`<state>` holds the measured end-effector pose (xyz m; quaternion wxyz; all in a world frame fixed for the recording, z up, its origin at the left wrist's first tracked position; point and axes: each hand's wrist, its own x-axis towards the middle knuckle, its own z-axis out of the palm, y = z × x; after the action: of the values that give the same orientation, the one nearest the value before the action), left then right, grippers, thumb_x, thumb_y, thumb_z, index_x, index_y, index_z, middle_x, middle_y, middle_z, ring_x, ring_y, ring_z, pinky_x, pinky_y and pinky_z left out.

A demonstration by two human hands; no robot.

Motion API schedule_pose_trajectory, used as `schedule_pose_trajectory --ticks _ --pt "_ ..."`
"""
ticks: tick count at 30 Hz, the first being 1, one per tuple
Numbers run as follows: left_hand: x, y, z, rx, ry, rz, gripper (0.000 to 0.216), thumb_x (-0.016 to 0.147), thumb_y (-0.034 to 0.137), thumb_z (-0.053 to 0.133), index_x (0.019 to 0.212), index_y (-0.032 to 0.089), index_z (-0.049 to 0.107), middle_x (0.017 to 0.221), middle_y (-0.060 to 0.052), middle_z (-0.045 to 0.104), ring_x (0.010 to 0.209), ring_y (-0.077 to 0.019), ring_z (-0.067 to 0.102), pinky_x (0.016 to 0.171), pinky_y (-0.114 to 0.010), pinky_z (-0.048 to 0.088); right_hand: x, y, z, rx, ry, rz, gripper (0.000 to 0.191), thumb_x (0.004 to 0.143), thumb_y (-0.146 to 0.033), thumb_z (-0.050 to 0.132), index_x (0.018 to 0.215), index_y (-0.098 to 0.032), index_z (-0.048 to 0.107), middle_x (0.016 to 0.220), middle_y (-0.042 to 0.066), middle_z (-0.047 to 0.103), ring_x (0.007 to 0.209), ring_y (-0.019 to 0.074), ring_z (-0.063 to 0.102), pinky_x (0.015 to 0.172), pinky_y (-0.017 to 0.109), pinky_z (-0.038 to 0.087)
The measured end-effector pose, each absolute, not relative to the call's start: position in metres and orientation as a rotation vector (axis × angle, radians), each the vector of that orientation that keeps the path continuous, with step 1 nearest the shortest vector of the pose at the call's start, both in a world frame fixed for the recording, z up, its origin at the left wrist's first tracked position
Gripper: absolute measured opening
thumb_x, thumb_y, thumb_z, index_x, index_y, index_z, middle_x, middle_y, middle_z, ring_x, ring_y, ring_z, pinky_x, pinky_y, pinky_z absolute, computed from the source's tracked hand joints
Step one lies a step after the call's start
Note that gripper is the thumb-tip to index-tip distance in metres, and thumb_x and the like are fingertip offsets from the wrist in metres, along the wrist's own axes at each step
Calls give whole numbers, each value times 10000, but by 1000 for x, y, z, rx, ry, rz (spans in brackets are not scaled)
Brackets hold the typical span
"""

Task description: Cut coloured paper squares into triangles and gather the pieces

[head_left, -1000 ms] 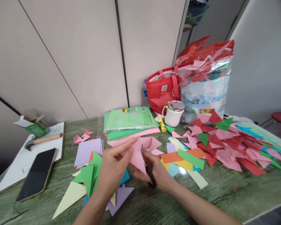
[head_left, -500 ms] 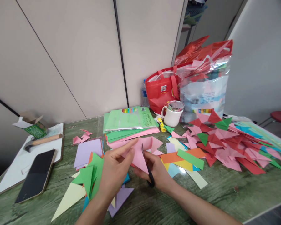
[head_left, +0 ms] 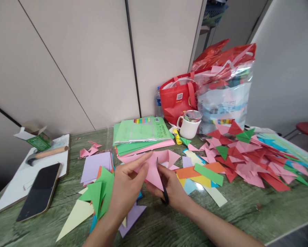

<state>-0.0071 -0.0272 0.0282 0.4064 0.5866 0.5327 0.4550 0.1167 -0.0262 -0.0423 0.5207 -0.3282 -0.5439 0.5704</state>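
Pinched between the thumb and fingers of my left hand (head_left: 131, 181) is a folded sheet of pink paper (head_left: 154, 174), its pointed end hanging down. My right hand (head_left: 171, 187) is closed around black-handled scissors (head_left: 165, 195), whose blades stand upright against the pink paper. Part of the scissors is hidden by the paper and my fingers. Green cut paper pieces (head_left: 102, 192) lie by my left wrist, with a pale yellow piece (head_left: 75, 218) and a purple piece (head_left: 133, 218) near them.
A green paper pack (head_left: 143, 130) lies behind my hands, beside a glue stick (head_left: 177, 137) and a white mug (head_left: 190, 127). To the right spreads a heap of red and pink cut pieces (head_left: 249, 161). A phone (head_left: 39, 192) and a hammer (head_left: 47, 154) lie at left.
The scissors and my right hand have shifted very slightly to the right relative to the pink paper. My left hand keeps its pinch, nearly still.
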Motion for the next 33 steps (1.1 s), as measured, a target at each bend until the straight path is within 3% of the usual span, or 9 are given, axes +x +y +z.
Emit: schedule_pose_trajectory --ticks 7,18,26,33 --pt "-6 -27 30 1482 1325 1132 336 745 286 592 1063 216 677 569 2 624 495 -109 451 426 -197 323 117 -27 -37 -782 -1289 1361 346 615 -344 759 812 -176 530 726 11 629 727 173 575 637 246 470" --pt "-7 -27 30 1536 1366 1097 352 759 293 561 1082 199 666 518 26 568 426 -54 226 384 -184 179 116 -26 -40 -775 -1219 1381 323 575 -294 791 686 -177 510 571 -58 485 469 73 407 465 193 378" --pt "-4 -28 32 1514 1317 1120 335 758 262 554 1063 199 675 550 8 645 408 -79 423 383 -183 350 116 -27 -38 -809 -1146 1456 345 547 -292 804 646 -182 492 499 -69 479 397 65 408 378 174 343" --pt "-3 -27 32 1524 1320 1125 332 749 255 559 1053 196 678 517 19 632 375 -69 412 342 -168 312 116 -27 -43 -831 -1094 1506 338 549 -316 796 634 -180 499 485 -69 482 339 59 401 327 170 311"
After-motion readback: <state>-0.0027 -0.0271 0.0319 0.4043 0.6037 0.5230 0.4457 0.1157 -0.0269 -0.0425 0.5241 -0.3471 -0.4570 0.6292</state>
